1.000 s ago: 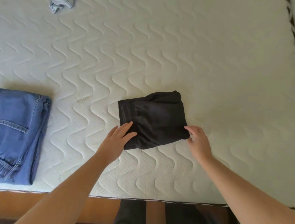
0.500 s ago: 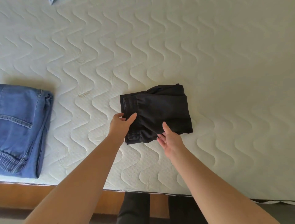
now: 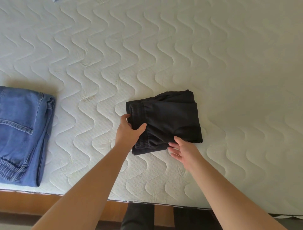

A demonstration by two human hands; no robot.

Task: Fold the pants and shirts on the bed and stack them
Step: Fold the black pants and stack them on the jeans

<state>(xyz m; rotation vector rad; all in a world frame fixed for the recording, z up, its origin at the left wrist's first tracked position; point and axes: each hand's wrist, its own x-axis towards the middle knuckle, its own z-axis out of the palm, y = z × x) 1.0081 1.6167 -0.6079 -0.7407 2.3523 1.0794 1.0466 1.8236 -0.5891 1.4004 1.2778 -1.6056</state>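
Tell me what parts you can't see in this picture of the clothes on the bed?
Head view only:
- Folded blue denim jeans: the left part is cut off by the picture's left edge.
- Small pale blue-grey scrap of fabric: nearly all cut off by the top edge; what it is cannot be told.
- Folded black elastic-waist pants: the left hand grips the left edge and the right hand's fingertips cover part of the front edge.

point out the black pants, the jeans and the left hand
black pants (image 3: 172, 118), head view, on the flat top layer of the folded bundle
jeans (image 3: 18, 131), head view, on the denim above the back pocket
left hand (image 3: 129, 131), head view, on the back of the hand
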